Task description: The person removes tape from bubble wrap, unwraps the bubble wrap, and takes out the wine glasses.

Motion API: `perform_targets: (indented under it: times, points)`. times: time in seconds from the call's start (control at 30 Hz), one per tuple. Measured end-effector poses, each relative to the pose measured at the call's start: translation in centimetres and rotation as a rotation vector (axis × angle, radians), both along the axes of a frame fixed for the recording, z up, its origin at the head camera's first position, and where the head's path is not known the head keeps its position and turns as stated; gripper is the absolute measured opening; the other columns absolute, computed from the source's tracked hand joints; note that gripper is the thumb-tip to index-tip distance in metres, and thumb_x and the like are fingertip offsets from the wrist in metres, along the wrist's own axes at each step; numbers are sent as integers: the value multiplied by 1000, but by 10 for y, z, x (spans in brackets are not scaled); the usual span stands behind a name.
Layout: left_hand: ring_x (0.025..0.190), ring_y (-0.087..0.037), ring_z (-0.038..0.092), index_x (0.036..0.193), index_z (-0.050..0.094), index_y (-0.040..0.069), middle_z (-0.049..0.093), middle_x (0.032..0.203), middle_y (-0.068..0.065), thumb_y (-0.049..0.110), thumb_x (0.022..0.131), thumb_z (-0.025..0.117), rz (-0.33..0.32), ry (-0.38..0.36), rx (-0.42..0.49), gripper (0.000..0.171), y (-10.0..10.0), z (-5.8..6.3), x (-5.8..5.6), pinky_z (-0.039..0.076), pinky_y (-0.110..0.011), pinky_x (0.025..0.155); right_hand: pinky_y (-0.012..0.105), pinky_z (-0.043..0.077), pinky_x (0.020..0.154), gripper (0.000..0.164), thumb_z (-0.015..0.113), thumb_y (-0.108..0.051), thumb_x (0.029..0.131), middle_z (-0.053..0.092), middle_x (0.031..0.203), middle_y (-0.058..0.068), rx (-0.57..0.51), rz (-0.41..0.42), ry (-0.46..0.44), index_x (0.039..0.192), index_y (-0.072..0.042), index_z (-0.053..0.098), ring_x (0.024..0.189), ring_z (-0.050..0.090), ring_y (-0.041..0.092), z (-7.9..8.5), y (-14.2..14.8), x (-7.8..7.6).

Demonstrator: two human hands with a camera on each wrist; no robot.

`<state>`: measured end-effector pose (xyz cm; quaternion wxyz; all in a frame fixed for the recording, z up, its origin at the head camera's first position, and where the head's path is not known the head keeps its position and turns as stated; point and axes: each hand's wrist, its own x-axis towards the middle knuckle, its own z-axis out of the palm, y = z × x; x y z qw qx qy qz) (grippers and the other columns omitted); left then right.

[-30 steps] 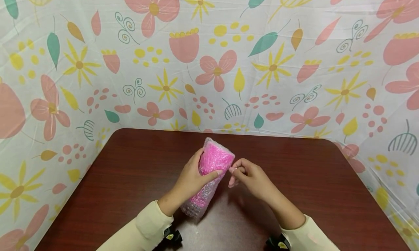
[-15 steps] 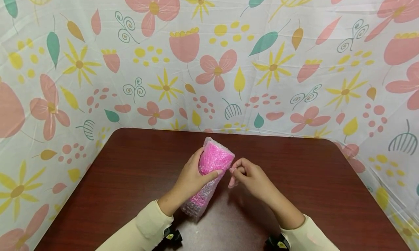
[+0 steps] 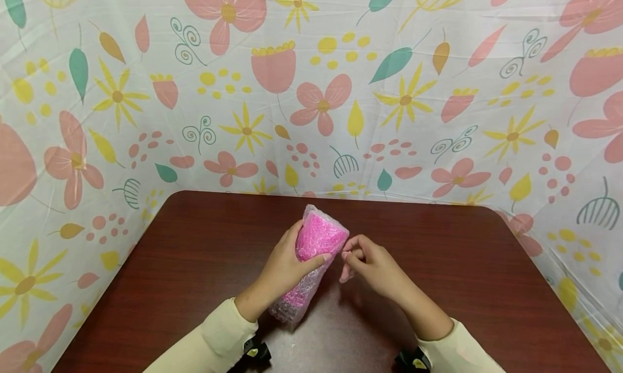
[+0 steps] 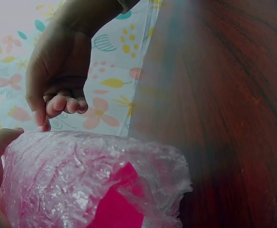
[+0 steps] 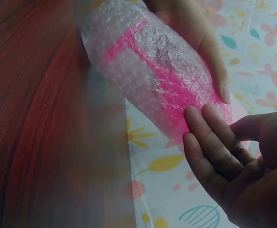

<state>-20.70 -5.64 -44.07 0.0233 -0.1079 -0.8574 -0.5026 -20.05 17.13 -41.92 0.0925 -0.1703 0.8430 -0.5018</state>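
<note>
A pink object wrapped in clear bubble wrap, a bubble-wrapped package (image 3: pixel 318 235), is tilted over the middle of the table. My left hand (image 3: pixel 284 267) grips it from the left, with the thumb lying across its front. At its upper right edge, my right hand (image 3: pixel 377 265) pinches the wrap between thumb and index finger. The other fingers of the right hand (image 5: pixel 243 166) are loosely spread beside the package (image 5: pixel 162 61) in the right wrist view. From the left wrist, bare pink shows through a gap in the bubble wrap (image 4: pixel 72 185). What lies inside is hidden.
A dark reddish-brown table (image 3: pixel 204 238) with rounded far corners spreads under both hands. Behind it and along its sides hangs a white floral cloth (image 3: pixel 311 102). Black straps with small devices (image 3: pixel 258 351) sit at the wrists, below cream sleeves.
Almost nothing differs. The fingers of the right hand have shifted very slightly at the package's edge, while the left hand and package have kept their place.
</note>
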Motion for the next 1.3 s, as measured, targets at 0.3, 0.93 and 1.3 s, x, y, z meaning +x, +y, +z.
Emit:
perform_targets:
  times: [0.3,0.93,1.3]
  points:
    - [125,-28,56,158,30,24,45,152,-8,55,81,79,2,12,-3,96,0,-1,0,52,-52,99,39,60,83,21,57,-23,104,75,83,6,-16,4,16,108,-3,53,83,74,17,-1,0,-1]
    - [128,-29,54,160,23,24,40,156,-8,51,83,78,-72,-32,-47,99,-4,4,0,51,-52,102,45,59,85,14,50,-12,106,75,92,10,-99,47,2,112,0,52,90,75,24,-3,2,-1]
    - [132,-29,53,158,29,18,42,155,-9,48,81,81,-35,-11,-53,97,-5,6,-3,49,-51,105,44,60,81,21,51,-18,107,74,92,14,-45,42,18,115,0,59,84,75,21,-2,3,-1]
